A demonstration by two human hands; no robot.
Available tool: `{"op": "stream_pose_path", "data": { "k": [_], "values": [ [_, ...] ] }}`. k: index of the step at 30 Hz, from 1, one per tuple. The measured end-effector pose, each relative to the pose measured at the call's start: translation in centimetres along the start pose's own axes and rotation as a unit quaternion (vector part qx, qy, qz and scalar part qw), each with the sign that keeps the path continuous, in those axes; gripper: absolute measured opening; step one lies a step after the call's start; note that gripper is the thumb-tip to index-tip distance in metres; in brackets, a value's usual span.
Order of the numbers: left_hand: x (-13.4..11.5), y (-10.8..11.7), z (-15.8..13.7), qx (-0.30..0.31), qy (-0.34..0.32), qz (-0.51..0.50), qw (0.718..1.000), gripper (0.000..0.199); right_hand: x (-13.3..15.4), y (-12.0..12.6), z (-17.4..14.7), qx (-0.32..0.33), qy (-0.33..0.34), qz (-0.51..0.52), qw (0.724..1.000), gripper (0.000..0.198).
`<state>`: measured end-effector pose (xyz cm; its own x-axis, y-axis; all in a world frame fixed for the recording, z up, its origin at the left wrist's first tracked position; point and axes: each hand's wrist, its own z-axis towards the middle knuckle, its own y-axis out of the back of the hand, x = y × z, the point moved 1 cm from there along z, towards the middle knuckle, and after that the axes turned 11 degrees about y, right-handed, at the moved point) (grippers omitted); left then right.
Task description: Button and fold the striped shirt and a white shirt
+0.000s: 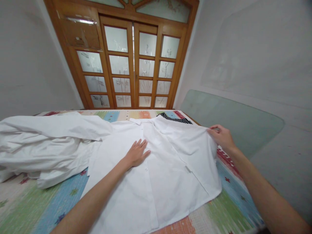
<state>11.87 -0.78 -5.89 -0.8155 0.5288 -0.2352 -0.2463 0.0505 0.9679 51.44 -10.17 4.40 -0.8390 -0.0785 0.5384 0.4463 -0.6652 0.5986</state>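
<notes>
A white button-up shirt (168, 182) lies spread out, front side up, its collar toward the far edge. My left hand (138, 153) rests flat on the shirt's front beside the button strip, fingers stretched out. At the right, my right hand (221, 136) pinches the edge of the shirt's sleeve between thumb and fingers. Creases run across the cloth between the two hands. A small tag (188, 169) shows on the right part of the shirt.
A heap of white cloth (48, 146) lies at the left, touching the shirt. Beneath is a colourful striped cover (26, 208). A black striped item (174, 119) peeks out behind the shirt. A glass panel (226, 113) leans at the right wall; wooden doors (134, 65) stand beyond.
</notes>
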Motion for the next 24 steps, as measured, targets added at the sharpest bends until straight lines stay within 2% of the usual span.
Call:
{"op": "stream_pose_path", "data": {
  "k": [1, 2, 4, 7, 9, 11, 15, 18, 21, 24],
  "values": [
    [0.0, -0.1, 0.0, -0.004, 0.000, -0.001, 1.000, 0.064, 1.3, 0.4, 0.5, -0.023, -0.025, 0.014, 0.999, 0.036],
    [0.1, -0.2, 0.0, -0.010, -0.002, -0.004, 1.000, 0.063, 2.8, 0.6, 0.7, -0.018, -0.024, 0.035, 0.999, 0.036],
    [0.2, -0.4, 0.1, -0.032, -0.008, -0.012, 0.999, 0.062, 6.4, 0.4, 0.5, 0.021, 0.016, 0.074, 0.997, 0.034],
    [0.4, -0.5, 0.1, -0.078, -0.031, -0.042, 0.996, 0.066, 12.2, -1.6, -2.3, 0.154, 0.135, 0.111, 0.973, 0.028],
    [0.3, -0.4, 0.0, -0.106, -0.055, -0.070, 0.990, 0.072, 15.2, -3.8, -5.4, 0.270, 0.202, 0.105, 0.936, 0.021],
    [0.2, -0.2, -0.2, -0.121, -0.075, -0.094, 0.985, 0.077, 17.0, -6.1, -8.8, 0.361, 0.230, 0.090, 0.899, 0.018],
    [0.1, 0.3, -0.3, -0.119, -0.084, -0.094, 0.985, 0.078, 17.8, -9.0, -13.7, 0.476, 0.278, 0.081, 0.830, 0.043],
    [0.1, 0.2, -0.2, -0.115, -0.084, -0.062, 0.988, 0.055, 17.3, -8.9, -14.8, 0.497, 0.278, 0.056, 0.820, 0.059],
    [0.2, 0.0, 0.0, -0.127, -0.076, -0.061, 0.987, 0.038, 17.1, -7.5, -14.7, 0.510, 0.290, 0.043, 0.808, 0.052],
    [0.4, 0.0, 0.0, -0.152, -0.056, -0.092, 0.983, 0.039, 17.2, -6.1, -15.0, 0.530, 0.316, 0.082, 0.783, 0.048]
  ]
}}
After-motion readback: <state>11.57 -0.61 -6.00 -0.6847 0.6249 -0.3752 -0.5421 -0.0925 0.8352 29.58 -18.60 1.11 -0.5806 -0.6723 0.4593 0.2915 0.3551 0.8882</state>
